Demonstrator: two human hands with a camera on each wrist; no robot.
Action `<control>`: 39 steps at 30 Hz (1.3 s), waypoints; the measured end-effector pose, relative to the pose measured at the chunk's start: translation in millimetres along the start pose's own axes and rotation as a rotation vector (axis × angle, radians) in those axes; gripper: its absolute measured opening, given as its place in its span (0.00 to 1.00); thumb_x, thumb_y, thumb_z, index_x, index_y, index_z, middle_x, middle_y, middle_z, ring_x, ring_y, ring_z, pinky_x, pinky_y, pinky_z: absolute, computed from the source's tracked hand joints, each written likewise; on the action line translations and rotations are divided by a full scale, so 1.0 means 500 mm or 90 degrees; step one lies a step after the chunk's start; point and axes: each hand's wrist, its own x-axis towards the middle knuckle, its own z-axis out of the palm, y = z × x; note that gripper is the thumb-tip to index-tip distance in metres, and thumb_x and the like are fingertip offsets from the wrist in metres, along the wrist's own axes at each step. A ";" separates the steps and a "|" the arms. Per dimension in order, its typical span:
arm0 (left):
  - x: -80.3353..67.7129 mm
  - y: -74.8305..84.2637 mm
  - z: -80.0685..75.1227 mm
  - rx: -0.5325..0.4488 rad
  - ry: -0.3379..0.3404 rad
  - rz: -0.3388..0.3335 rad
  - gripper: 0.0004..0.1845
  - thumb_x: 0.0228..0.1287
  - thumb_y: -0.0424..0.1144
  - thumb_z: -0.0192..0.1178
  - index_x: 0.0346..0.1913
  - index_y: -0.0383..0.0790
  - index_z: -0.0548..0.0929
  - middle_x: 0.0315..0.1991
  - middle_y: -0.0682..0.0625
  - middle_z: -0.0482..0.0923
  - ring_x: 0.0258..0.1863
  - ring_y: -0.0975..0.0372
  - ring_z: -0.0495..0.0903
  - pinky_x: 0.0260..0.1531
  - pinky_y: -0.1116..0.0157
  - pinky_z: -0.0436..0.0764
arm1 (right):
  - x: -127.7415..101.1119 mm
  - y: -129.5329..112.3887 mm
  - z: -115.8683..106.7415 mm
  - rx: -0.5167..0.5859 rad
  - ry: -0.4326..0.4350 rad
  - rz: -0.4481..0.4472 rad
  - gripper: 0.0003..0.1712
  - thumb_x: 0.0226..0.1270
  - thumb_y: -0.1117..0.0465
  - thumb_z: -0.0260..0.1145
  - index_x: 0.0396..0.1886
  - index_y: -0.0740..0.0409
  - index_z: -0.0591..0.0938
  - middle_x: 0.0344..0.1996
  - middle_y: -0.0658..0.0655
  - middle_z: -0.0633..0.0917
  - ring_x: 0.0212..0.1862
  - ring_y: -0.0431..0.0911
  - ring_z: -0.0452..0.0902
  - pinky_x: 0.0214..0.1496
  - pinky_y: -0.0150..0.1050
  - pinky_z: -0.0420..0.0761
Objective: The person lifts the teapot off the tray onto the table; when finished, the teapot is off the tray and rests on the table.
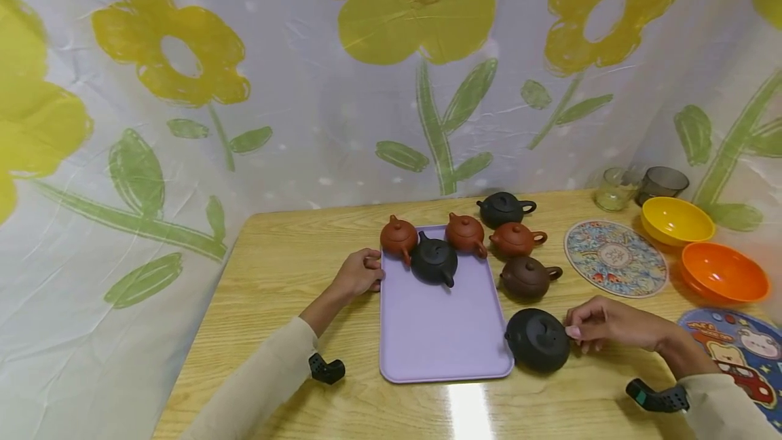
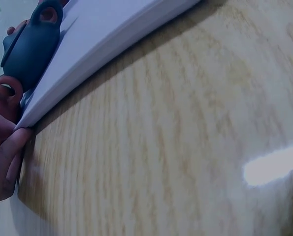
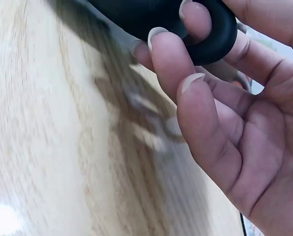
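My right hand (image 1: pixel 611 324) grips the handle of a large black teapot (image 1: pixel 537 341) beside the lilac tray's lower right corner. In the right wrist view, a finger of the right hand (image 3: pixel 220 123) passes through the loop of the black handle (image 3: pixel 227 34). On the left, my left hand (image 1: pixel 357 273) pinches the edge of the lilac tray (image 1: pixel 446 345). The left wrist view shows the fingers of the left hand (image 2: pixel 3 152) at that rim. At the tray's far end are a black teapot (image 1: pixel 434 262) and two reddish-brown teapots, one left (image 1: pixel 398 237) and one right (image 1: pixel 466 233).
Right of the tray stand a dark brown teapot (image 1: pixel 527 278), a reddish-brown teapot (image 1: pixel 514 240) and a black teapot (image 1: pixel 504 209). Farther right are a patterned round mat (image 1: pixel 616 257), yellow bowl (image 1: pixel 677 219), orange bowl (image 1: pixel 723 273), two glasses (image 1: pixel 616 189) and a cartoon mat (image 1: pixel 733 345).
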 end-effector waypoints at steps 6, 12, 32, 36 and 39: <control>-0.001 -0.003 -0.020 0.008 0.022 0.005 0.24 0.64 0.24 0.61 0.63 0.32 0.75 0.42 0.44 0.74 0.32 0.60 0.78 0.27 0.69 0.86 | 0.001 0.002 -0.003 -0.005 0.015 0.019 0.14 0.78 0.68 0.52 0.35 0.69 0.80 0.33 0.65 0.82 0.34 0.45 0.83 0.32 0.36 0.84; -0.002 -0.007 -0.042 0.029 0.036 -0.001 0.25 0.63 0.25 0.61 0.64 0.33 0.75 0.44 0.43 0.75 0.31 0.61 0.78 0.27 0.69 0.85 | 0.003 0.002 -0.006 0.005 0.014 0.030 0.14 0.78 0.67 0.52 0.36 0.70 0.80 0.33 0.69 0.81 0.34 0.48 0.83 0.32 0.36 0.84; 0.001 -0.012 -0.077 0.040 0.079 0.004 0.25 0.61 0.25 0.61 0.63 0.32 0.76 0.42 0.43 0.77 0.30 0.61 0.79 0.26 0.71 0.85 | 0.005 0.008 -0.022 0.029 -0.039 0.023 0.14 0.78 0.69 0.51 0.35 0.73 0.79 0.31 0.74 0.80 0.33 0.36 0.82 0.31 0.32 0.83; 0.002 -0.013 -0.080 0.038 0.086 -0.005 0.24 0.62 0.26 0.61 0.63 0.34 0.76 0.45 0.42 0.77 0.32 0.61 0.79 0.27 0.70 0.85 | 0.006 0.001 -0.022 0.029 -0.041 0.006 0.13 0.78 0.70 0.51 0.34 0.73 0.78 0.30 0.76 0.78 0.32 0.38 0.81 0.29 0.33 0.83; 0.004 -0.016 -0.081 0.042 0.085 -0.010 0.24 0.63 0.26 0.61 0.63 0.34 0.77 0.46 0.41 0.77 0.32 0.61 0.79 0.27 0.70 0.85 | 0.007 -0.002 -0.022 0.031 -0.044 0.006 0.13 0.78 0.70 0.51 0.35 0.74 0.78 0.30 0.77 0.78 0.31 0.39 0.82 0.29 0.33 0.83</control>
